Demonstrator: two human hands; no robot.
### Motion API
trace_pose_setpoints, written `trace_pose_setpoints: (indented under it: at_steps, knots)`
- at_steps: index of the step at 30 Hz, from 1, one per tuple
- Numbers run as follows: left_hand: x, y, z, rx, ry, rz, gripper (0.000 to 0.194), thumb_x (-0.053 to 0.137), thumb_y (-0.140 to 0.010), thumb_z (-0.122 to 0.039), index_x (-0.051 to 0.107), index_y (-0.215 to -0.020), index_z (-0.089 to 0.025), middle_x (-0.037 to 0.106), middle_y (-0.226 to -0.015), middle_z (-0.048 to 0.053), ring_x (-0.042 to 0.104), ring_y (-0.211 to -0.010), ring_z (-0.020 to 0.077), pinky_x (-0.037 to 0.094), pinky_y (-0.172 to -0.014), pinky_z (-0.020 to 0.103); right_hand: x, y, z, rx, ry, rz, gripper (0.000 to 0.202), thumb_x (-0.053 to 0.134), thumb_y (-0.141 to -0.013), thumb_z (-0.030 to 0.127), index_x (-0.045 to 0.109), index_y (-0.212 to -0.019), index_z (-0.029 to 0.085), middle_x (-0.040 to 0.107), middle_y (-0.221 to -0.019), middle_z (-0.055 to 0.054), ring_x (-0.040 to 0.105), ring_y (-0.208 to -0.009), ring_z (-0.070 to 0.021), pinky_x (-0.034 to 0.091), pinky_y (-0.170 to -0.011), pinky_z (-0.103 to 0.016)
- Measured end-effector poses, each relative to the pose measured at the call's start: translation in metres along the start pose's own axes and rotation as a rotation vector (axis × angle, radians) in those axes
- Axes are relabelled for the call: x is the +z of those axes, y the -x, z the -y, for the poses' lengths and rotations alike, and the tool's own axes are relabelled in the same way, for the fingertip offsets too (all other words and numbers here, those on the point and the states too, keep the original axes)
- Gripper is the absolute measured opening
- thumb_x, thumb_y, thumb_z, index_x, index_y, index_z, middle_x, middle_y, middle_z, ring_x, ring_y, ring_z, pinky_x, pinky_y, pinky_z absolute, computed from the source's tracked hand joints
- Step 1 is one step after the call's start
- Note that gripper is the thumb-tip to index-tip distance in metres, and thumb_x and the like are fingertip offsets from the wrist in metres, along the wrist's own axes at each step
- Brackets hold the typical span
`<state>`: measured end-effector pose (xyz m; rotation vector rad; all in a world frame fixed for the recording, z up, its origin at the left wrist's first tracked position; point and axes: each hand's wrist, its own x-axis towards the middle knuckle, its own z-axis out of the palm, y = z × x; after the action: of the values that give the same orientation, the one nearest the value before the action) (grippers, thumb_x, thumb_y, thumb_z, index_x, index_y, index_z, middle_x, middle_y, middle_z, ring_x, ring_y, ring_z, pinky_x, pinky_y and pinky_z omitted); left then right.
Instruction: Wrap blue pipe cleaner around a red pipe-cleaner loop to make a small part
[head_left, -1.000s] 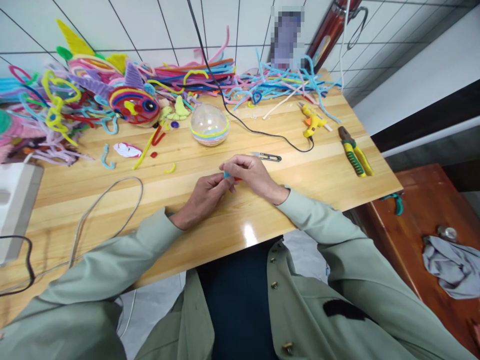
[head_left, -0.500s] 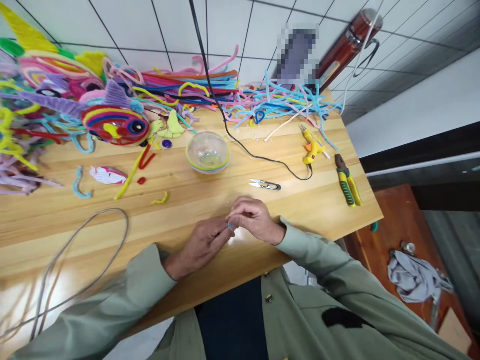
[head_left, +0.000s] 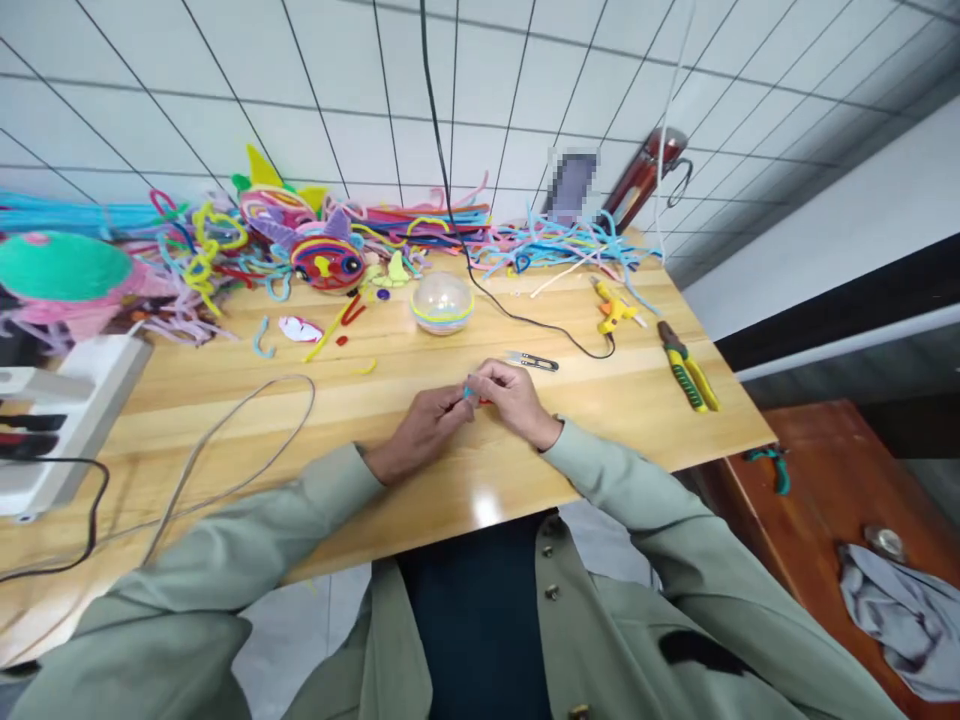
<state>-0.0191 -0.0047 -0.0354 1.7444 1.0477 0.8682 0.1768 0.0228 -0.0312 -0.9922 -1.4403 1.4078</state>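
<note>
Over the front part of the wooden table [head_left: 525, 440], my left hand [head_left: 420, 430] and my right hand [head_left: 517, 402] meet fingertip to fingertip. Between them, both pinch a small light-blue piece [head_left: 468, 391], which looks like a bit of pipe cleaner; my fingers cover most of it. A bit of red [head_left: 485, 402] shows under my right hand's fingers. Just beyond that hand lie thread snips [head_left: 538, 362]. Farther back sits a clear plastic dome [head_left: 442, 300] with yellow and blue bands around it.
A yellow glue gun [head_left: 616, 312] and pliers [head_left: 688, 372] lie at the right. Pipe cleaners [head_left: 555, 240] are heaped along the wall beside a striped fish figure [head_left: 328, 262]. A cable loop [head_left: 225, 410] and white power strip [head_left: 90, 410] occupy the left.
The view has tilted up and swung left, bringing the power strip and a green-and-pink piece into sight. My hands stay together on the blue piece; a red bit now shows.
</note>
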Motion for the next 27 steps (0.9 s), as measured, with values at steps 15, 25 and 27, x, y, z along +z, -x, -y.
trace_pose_setpoints:
  at_steps: [15, 25, 27]
  knots:
    - [0.002, -0.006, -0.012, 0.044, -0.018, -0.031, 0.041, 0.061, -0.108, -0.051, 0.066, -0.079, -0.022, 0.069, -0.075, 0.002, 0.06, -0.072, 0.0188, 0.047, -0.071, 0.031, -0.005, 0.0, 0.012, 0.001, -0.032, -0.006, 0.062, 0.094, -0.085, 0.077, 0.072, -0.072, 0.021, 0.066, -0.074, 0.001, 0.057, -0.069, -0.0139, 0.049, -0.07, -0.031]
    - [0.006, -0.022, -0.002, -0.207, 0.442, -0.183, 0.067, 0.07, -0.101, -0.084, 0.073, -0.081, -0.02, 0.065, -0.073, 0.003, 0.046, -0.057, 0.0146, 0.036, -0.055, 0.031, -0.019, -0.007, 0.011, 0.071, -0.132, -0.121, 0.078, 0.079, -0.082, 0.099, 0.08, -0.096, 0.023, 0.068, -0.076, 0.001, 0.06, -0.07, -0.0167, 0.049, -0.069, -0.032]
    - [0.006, -0.021, 0.0, -0.234, 0.5, -0.183, 0.069, 0.073, -0.098, -0.086, 0.074, -0.08, -0.02, 0.065, -0.071, 0.003, 0.047, -0.057, 0.0146, 0.036, -0.055, 0.031, -0.017, -0.006, 0.011, 0.091, -0.102, -0.099, 0.075, 0.079, -0.084, 0.098, 0.075, -0.091, 0.023, 0.068, -0.075, 0.001, 0.061, -0.069, -0.0165, 0.049, -0.069, -0.032]
